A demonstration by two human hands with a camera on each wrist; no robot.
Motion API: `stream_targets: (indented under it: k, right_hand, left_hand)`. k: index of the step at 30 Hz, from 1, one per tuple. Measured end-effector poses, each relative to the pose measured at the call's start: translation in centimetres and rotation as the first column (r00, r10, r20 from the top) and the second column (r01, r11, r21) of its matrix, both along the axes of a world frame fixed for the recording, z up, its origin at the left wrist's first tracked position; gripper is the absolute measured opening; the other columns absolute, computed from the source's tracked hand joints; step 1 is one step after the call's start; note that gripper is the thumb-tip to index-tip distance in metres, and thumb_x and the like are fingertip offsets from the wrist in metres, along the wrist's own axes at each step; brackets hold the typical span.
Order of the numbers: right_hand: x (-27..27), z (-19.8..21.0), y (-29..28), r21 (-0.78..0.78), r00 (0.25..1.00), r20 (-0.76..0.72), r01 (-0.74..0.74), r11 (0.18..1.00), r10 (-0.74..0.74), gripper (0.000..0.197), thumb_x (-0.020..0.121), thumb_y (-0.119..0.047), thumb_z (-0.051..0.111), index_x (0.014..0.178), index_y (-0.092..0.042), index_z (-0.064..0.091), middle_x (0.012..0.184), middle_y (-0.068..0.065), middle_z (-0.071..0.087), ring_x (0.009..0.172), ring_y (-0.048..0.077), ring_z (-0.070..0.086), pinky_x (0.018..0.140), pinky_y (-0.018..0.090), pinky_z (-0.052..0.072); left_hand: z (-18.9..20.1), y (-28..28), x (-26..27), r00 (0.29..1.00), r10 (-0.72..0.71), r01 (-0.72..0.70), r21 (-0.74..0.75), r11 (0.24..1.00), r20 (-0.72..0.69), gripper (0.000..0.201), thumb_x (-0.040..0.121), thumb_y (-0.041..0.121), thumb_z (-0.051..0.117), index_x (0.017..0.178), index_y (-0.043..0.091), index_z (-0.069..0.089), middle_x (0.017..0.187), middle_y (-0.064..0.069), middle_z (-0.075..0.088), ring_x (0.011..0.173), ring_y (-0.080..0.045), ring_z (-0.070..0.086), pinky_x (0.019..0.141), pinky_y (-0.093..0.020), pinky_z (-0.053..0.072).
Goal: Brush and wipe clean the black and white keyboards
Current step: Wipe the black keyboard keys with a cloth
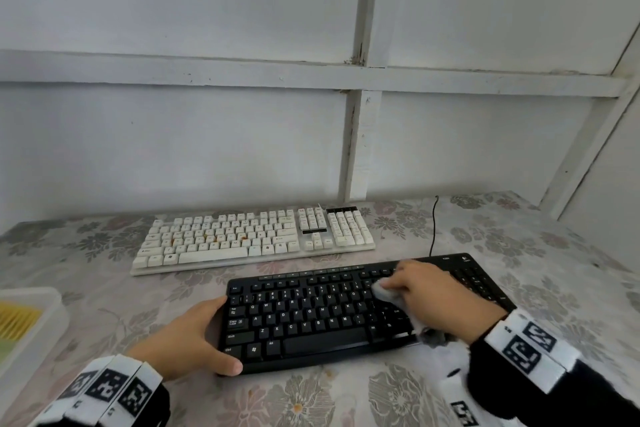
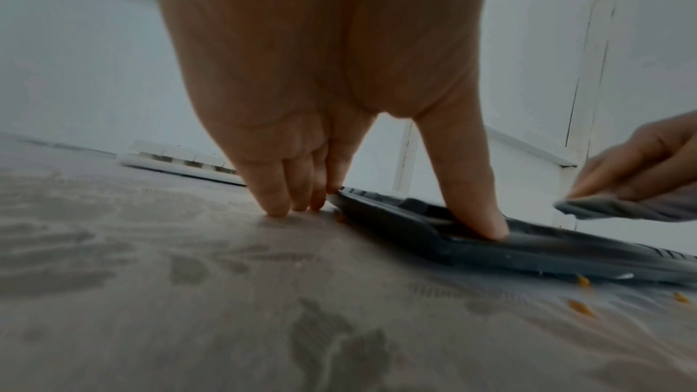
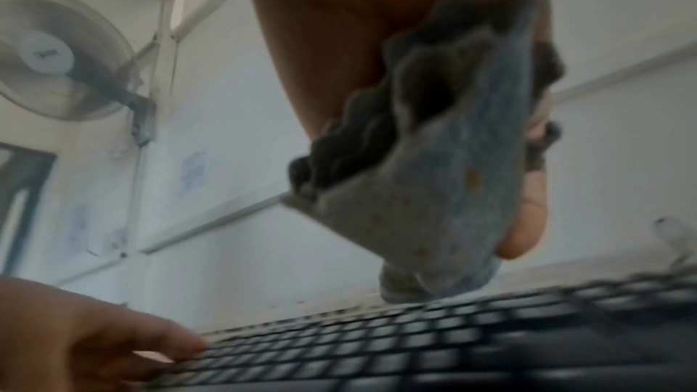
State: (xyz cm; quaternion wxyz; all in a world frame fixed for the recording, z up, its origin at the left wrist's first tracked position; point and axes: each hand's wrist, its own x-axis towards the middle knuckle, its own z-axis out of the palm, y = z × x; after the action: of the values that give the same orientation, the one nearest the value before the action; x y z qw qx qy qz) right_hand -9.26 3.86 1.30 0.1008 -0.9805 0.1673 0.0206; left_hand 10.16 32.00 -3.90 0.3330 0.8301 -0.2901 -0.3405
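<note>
The black keyboard (image 1: pixel 311 315) lies at the front of the table, with the white keyboard (image 1: pixel 242 239) behind it, orange specks among its keys. My left hand (image 1: pixel 194 333) braces the black keyboard's left end: the thumb presses on the front corner and the straight fingers (image 2: pixel 279 204) touch the cloth beside its edge (image 2: pixel 528 252). My right hand (image 1: pixel 433 291) grips a folded grey cloth (image 1: pixel 384 291) over the keys right of the middle. In the right wrist view the cloth (image 3: pixel 433 204) hangs just above the key rows (image 3: pixel 415 348).
A white tray (image 1: pixel 52 308) with yellow bristles (image 1: pixel 17 319) inside stands at the left table edge. A thin black cable (image 1: pixel 434 225) runs back from the black keyboard. Orange crumbs (image 2: pixel 580 306) lie on the floral tablecloth (image 1: pixel 519 246). A white panelled wall closes the back.
</note>
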Motion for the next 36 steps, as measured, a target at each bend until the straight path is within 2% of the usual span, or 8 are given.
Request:
stream_targets:
  k: [2,7,15,18,23,27,30,36]
  right_hand:
    - [1.7,-0.2,2.8,0.051,0.994,0.046,-0.099,0.994,0.097,0.018,0.088,-0.005,0.047,0.097,-0.001,0.062,0.083,0.006,0.044,0.07,0.01,0.04,0.059,0.011,0.029]
    - [4.0,-2.6,5.9,0.048,0.966,-0.016,-0.256,0.966,0.257,0.015,0.081,0.006,0.046,0.078,-0.004,0.056,0.083,0.0,0.037,0.075,0.024,0.049,0.062,0.027,0.036]
    - [0.1,-2.3,1.4,0.036,0.994,0.033,-0.11,0.993,0.108,0.016,0.087,0.0,0.046,0.079,-0.005,0.058,0.085,0.002,0.043,0.079,0.015,0.051,0.073,0.031,0.04]
    - [-1.1,-2.1,-0.8,0.003,1.0,-0.024,0.02,1.0,-0.02,0.014,0.087,0.001,0.048,0.082,-0.002,0.061,0.077,0.005,0.04,0.064,0.001,0.036,0.062,0.024,0.028]
    - [-0.4,0.5,-0.3,0.044,0.985,-0.158,0.081,0.996,-0.073,0.038,0.087,-0.019,0.042,0.05,-0.02,0.031,0.062,0.0,0.032,0.06,0.018,0.032,0.064,0.027,0.043]
    - [2.3,-0.3,4.7,0.121,0.993,-0.048,-0.102,0.987,0.109,0.027,0.086,-0.008,0.044,0.061,-0.016,0.04,0.083,-0.005,0.037,0.072,0.017,0.047,0.058,0.017,0.03]
    - [3.3,-2.2,6.1,0.118,0.975,-0.012,-0.221,0.968,0.224,0.024,0.078,0.003,0.041,0.064,-0.017,0.041,0.078,-0.005,0.029,0.074,0.027,0.049,0.06,0.028,0.031]
    - [1.2,-3.6,1.8,0.043,0.993,0.033,-0.113,0.993,0.112,0.012,0.084,-0.001,0.05,0.085,-0.013,0.051,0.081,-0.007,0.036,0.073,0.022,0.055,0.062,0.03,0.04]
  left_hand:
    - [-0.1,-0.1,0.0,1.0,0.013,-0.013,-0.009,1.0,-0.012,0.126,0.034,0.04,0.086,0.143,0.026,0.024,0.131,0.013,0.039,0.125,-0.01,0.04,0.11,-0.034,0.033]
    - [-0.1,0.1,0.0,0.999,0.009,-0.009,-0.006,1.0,-0.033,0.145,0.017,0.054,0.089,0.144,0.027,0.023,0.136,0.012,0.037,0.127,-0.011,0.039,0.11,-0.037,0.034]
    - [0.3,0.0,-0.3,1.0,-0.028,0.028,0.016,0.999,0.003,0.147,0.015,0.06,0.084,0.144,0.029,0.021,0.131,0.015,0.036,0.126,-0.009,0.037,0.11,-0.032,0.031]
    - [0.1,-0.1,-0.2,1.0,-0.007,0.006,0.014,1.0,0.016,0.128,0.037,0.044,0.087,0.145,0.027,0.02,0.135,0.014,0.035,0.127,-0.009,0.036,0.11,-0.032,0.031]
    - [-0.2,0.1,0.1,1.0,-0.01,0.009,0.024,1.0,0.019,0.144,0.022,0.053,0.088,0.146,0.025,0.02,0.142,0.01,0.033,0.129,-0.01,0.035,0.111,-0.034,0.03]
    - [-0.6,0.2,0.4,1.0,-0.007,0.007,-0.015,1.0,-0.013,0.143,0.021,0.055,0.089,0.144,0.026,0.023,0.14,0.011,0.037,0.127,-0.01,0.039,0.11,-0.035,0.033]
    - [-0.6,0.3,0.4,1.0,-0.008,0.008,-0.034,0.999,-0.021,0.143,0.017,0.058,0.087,0.143,0.026,0.026,0.137,0.013,0.039,0.126,-0.008,0.04,0.11,-0.034,0.033]
    - [-0.5,0.1,0.4,1.0,-0.023,0.023,-0.027,0.999,-0.008,0.144,0.018,0.059,0.086,0.144,0.027,0.024,0.139,0.012,0.038,0.127,-0.009,0.039,0.11,-0.033,0.032]
